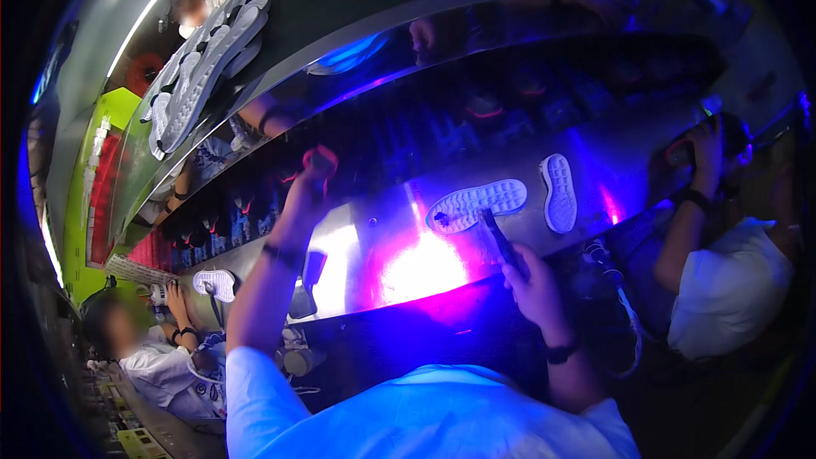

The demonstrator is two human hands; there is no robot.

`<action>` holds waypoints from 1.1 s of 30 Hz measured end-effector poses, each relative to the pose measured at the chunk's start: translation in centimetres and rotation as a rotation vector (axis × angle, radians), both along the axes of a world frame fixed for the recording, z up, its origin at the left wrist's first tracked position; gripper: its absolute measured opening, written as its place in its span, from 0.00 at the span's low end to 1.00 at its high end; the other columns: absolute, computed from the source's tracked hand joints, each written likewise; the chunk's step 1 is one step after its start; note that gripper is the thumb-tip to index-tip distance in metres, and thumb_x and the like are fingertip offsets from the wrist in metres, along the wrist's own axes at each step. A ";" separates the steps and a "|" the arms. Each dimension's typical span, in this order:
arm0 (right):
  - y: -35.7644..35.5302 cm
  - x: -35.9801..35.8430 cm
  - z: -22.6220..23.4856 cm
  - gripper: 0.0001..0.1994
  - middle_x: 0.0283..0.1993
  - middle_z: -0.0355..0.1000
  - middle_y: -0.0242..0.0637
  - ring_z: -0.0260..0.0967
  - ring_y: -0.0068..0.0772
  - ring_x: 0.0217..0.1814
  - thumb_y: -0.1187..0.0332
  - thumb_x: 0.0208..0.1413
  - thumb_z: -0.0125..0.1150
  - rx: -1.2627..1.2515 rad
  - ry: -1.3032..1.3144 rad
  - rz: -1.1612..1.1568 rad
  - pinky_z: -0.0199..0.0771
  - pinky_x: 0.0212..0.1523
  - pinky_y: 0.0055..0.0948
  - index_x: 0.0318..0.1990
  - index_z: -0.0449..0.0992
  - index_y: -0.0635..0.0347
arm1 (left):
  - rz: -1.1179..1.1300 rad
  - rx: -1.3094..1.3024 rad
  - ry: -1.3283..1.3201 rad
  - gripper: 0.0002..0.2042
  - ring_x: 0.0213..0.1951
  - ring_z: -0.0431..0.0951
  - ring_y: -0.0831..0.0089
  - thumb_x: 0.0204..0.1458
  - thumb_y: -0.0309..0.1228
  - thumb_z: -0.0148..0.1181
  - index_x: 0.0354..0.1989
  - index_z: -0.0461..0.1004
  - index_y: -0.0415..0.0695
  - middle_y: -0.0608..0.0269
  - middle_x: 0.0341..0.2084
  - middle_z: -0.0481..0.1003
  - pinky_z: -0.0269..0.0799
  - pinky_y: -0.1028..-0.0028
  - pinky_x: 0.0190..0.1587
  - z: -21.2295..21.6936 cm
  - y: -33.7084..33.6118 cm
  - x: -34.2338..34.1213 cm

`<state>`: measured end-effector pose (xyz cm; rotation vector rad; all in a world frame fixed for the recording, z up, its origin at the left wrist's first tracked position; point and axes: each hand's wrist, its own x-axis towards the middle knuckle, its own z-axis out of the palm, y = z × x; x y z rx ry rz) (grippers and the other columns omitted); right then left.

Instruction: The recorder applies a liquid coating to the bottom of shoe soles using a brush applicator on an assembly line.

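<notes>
My left hand (308, 187) reaches forward to a row of dark shoes, its fingers closed at a dark shoe with a red-lit rim (321, 158); the fingertips are partly hidden. In my right hand (535, 287) is a slim dark tool (501, 240), gripped by its near end. Its far tip reaches the edge of a white shoe sole (489, 201) lying on the metal bench. A small dark spot shows at the sole's left end. To the right lies a second white sole (558, 194).
Bright violet light glares off the bench (422, 272). Beyond it runs a shelf with several white soles (204, 72) on top. A dark flat-bladed object (308, 282) lies near my left forearm. One co-worker (161, 374) sits left, another (722, 280) right.
</notes>
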<state>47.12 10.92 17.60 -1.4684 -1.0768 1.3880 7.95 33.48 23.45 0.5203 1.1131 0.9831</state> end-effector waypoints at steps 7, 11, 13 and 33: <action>6.5 -3.4 -1.6 0.21 0.49 0.74 0.31 0.71 0.15 0.31 0.73 0.67 0.56 -0.101 0.431 0.168 0.64 0.21 0.16 0.67 0.64 0.56 | -0.001 -0.014 0.277 0.33 0.49 0.80 0.68 0.44 0.24 0.63 0.65 0.66 0.39 0.60 0.47 0.77 0.80 0.69 0.48 4.6 -25.1 -3.6; 7.6 -4.3 -4.5 0.19 0.51 0.74 0.33 0.74 0.18 0.33 0.73 0.68 0.55 -0.103 0.323 0.197 0.64 0.20 0.16 0.65 0.65 0.57 | -0.254 0.038 0.320 0.40 0.55 0.77 0.67 0.40 0.21 0.67 0.69 0.63 0.39 0.58 0.56 0.75 0.76 0.67 0.57 2.1 -28.2 -4.3; 7.9 -3.2 -5.5 0.18 0.51 0.74 0.34 0.77 0.20 0.35 0.72 0.68 0.55 -0.019 0.263 0.068 0.64 0.19 0.16 0.64 0.66 0.58 | -0.512 0.232 0.416 0.39 0.60 0.74 0.69 0.43 0.22 0.71 0.69 0.64 0.39 0.57 0.62 0.73 0.71 0.66 0.62 3.6 -25.7 -3.0; -4.8 -1.6 8.6 0.18 0.43 0.79 0.33 0.74 0.19 0.38 0.72 0.63 0.64 0.150 -0.034 -0.028 0.75 0.42 0.21 0.59 0.77 0.68 | -0.519 1.228 1.458 0.48 0.50 0.78 0.50 0.34 0.34 0.78 0.68 0.61 0.36 0.46 0.55 0.74 0.73 0.57 0.53 7.2 -18.8 6.4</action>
